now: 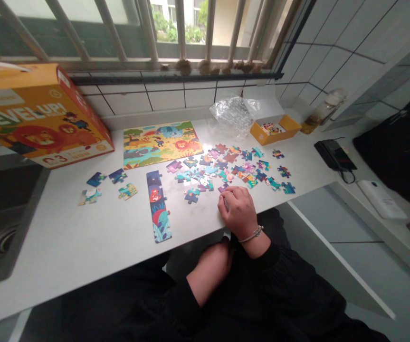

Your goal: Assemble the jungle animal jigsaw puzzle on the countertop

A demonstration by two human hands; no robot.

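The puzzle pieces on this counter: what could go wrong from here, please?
The right hand works beside loose puzzle pieces near the front edge of the white counter, so one may be knocked off. The left-hand pieces lie toward the sink, where one could perhaps fall.

A smooth white counter (48, 237) carries a large orange cardboard puzzle box (37, 114); a joined rectangular jungle-scene jigsaw (162, 144); a long narrow strip of blue jigsaw pieces (158, 206); scattered loose cardboard jigsaw pieces (226, 166); a crumpled clear plastic bag (233, 114); a small open yellow cardboard box (275, 128).
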